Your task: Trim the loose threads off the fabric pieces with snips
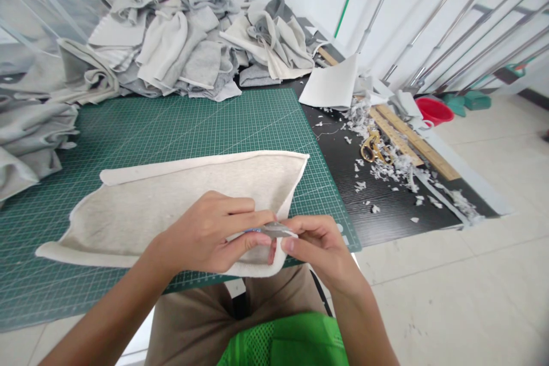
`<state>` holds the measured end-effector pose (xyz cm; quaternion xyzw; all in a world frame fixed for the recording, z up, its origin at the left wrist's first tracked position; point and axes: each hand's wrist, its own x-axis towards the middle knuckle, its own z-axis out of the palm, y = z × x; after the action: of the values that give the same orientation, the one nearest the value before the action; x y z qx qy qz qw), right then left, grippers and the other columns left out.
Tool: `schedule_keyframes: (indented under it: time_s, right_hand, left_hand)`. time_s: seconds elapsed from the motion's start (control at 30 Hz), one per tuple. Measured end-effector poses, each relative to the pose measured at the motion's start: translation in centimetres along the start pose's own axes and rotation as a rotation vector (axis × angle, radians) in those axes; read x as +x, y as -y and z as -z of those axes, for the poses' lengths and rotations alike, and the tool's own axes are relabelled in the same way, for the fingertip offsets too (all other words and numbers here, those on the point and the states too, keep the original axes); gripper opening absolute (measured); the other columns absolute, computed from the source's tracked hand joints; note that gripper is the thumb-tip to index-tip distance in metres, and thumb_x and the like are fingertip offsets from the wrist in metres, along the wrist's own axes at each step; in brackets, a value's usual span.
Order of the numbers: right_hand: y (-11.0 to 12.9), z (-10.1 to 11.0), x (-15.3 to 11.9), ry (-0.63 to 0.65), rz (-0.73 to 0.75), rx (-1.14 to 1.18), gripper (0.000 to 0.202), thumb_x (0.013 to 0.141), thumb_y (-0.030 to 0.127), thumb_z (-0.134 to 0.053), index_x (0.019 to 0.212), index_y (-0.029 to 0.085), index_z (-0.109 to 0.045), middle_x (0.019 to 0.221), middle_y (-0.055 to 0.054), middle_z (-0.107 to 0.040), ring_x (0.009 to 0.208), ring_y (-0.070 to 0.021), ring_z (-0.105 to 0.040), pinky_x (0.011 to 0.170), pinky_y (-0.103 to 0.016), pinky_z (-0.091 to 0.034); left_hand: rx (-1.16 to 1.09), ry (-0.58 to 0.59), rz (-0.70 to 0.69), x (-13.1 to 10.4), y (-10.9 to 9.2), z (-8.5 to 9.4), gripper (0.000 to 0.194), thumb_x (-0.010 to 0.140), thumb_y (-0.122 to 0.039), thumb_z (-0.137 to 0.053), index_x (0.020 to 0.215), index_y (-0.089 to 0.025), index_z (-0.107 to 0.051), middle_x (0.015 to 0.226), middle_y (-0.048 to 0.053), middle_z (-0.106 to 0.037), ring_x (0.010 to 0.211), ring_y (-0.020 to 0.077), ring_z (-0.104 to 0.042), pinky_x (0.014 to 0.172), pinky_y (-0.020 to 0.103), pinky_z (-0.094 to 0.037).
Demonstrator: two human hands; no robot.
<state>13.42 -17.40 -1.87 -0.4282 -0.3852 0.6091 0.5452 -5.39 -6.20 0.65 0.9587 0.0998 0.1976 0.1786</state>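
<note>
Cloth (146, 197)'s cream, kinda soft-looking, edges curled up. Left hand (212, 231) grips snips (277, 230), right hand (321, 246) pinches its edge.

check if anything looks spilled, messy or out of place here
Yes: pale lint and scraps lie strewn over the black table right of the mat, around the gold scissors and wooden rulers, like uncleared waste. The cloth heaps behind the mat look tumbled, not folded.
</note>
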Motion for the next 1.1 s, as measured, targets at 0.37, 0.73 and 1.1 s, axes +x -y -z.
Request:
schedule_keyframes:
  time_s: [0.37,0.73,1.1]
  right_hand:
    - [-0.03,0.03,0.11,-0.006,-0.003,0.023,0.016,0.078,0.032,-0.072,0.07,0.018,-0.073,0.069,-0.003,-0.069,0.067,-0.0157,-0.059,0.065,-0.029,-0.044]
    - [0.06,-0.12,0.13,-0.008,-0.01,0.008,0.021,0.077,0.036,-0.073,0.068,0.018,-0.071,0.066,-0.002,-0.066,0.066,-0.016,-0.058,0.066,-0.03,-0.044]
    - [-0.1,-0.06,0.24,-0.007,0.011,0.043,0.018,0.076,0.033,-0.074,0.068,0.017,-0.071,0.064,0.0,-0.065,0.061,-0.0124,-0.053,0.06,-0.026,-0.039]
  left_hand:
    - [-0.074,-0.081,0.003,0.08,-0.1,-0.43,0.024,0.095,-0.031,-0.053,0.114,-0.021,-0.062,0.067,-0.004,-0.054,0.054,0.0085,-0.049,0.05,0.024,-0.033]
    - [-0.092,-0.124,0.017,0.01,-0.01,-0.75,0.022,0.093,-0.029,-0.054,0.107,-0.018,-0.066,0.069,-0.001,-0.061,0.054,0.0084,-0.052,0.05,0.022,-0.036]
    - [-0.101,-0.148,0.008,-0.16,-0.08,-0.91,0.021,0.092,-0.026,-0.056,0.108,-0.017,-0.066,0.068,-0.001,-0.059,0.053,0.0094,-0.049,0.05,0.022,-0.034]
